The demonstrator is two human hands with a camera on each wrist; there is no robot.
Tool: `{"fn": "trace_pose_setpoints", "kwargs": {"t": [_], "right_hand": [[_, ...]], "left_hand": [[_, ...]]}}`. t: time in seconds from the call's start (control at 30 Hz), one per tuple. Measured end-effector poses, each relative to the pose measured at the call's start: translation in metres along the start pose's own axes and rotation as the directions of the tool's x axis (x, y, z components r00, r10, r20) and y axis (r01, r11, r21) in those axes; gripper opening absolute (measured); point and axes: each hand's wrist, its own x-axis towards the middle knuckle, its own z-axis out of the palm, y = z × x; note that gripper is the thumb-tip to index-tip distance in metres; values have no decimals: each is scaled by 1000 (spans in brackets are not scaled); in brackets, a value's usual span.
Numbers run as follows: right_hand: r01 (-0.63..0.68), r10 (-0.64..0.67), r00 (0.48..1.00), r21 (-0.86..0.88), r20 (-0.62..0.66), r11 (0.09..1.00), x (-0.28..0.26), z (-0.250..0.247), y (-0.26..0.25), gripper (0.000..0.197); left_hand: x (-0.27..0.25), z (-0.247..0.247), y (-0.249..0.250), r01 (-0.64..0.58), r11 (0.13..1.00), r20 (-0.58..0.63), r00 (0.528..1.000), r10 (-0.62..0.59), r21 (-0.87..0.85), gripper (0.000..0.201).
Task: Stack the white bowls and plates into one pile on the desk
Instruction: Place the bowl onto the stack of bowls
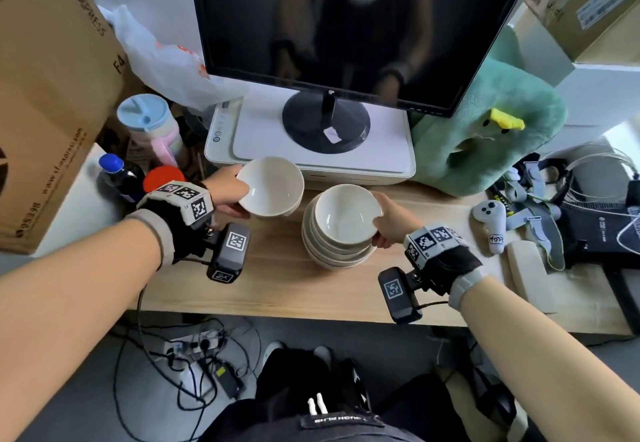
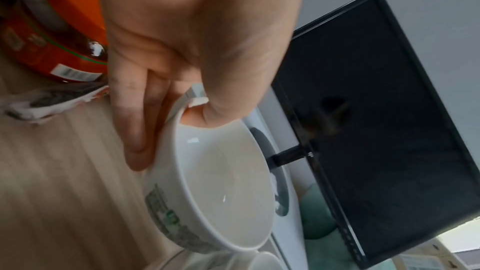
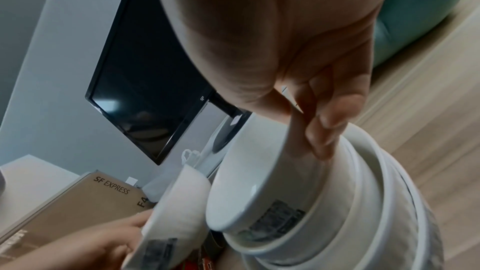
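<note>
My left hand (image 1: 232, 189) grips a white bowl (image 1: 270, 185) by its near rim and holds it tilted in the air, left of the pile. In the left wrist view the thumb lies inside this bowl (image 2: 223, 188) and the fingers (image 2: 135, 130) run down its outer wall. A pile of white bowls and plates (image 1: 332, 251) stands on the wooden desk (image 1: 277, 289). My right hand (image 1: 382, 223) pinches the right rim of the top bowl (image 1: 346, 214). That top bowl (image 3: 254, 182) sits tilted, its lower side inside the pile (image 3: 376, 202); the left-hand bowl (image 3: 179, 202) hangs beside it.
Behind the bowls a monitor (image 1: 346, 26) stands on a white printer (image 1: 311, 157). A cardboard box (image 1: 52, 95), a lidded cup (image 1: 149, 126), a bottle (image 1: 114, 171) and a red-capped can (image 1: 162, 176) crowd the left. A green plush (image 1: 485, 136), a controller (image 1: 491, 220) and cables fill the right.
</note>
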Motion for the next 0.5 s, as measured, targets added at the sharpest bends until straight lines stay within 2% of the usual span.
{"fn": "trace_pose_setpoints", "kwargs": {"t": [0.23,0.4,0.5], "right_hand": [[-15,12,998,-54,-60,998,3,7,-1,67],[-15,7,996,-91,-89,996,10,10,2,73],[5,-16,995,-112,-99,994,11,9,3,65]], "left_hand": [[-14,9,30,-90,995,22,996,91,-46,49],[-17,16,40,-141,990,26,990,141,-17,48],[-17,21,41,-154,988,27,988,154,4,47]]}}
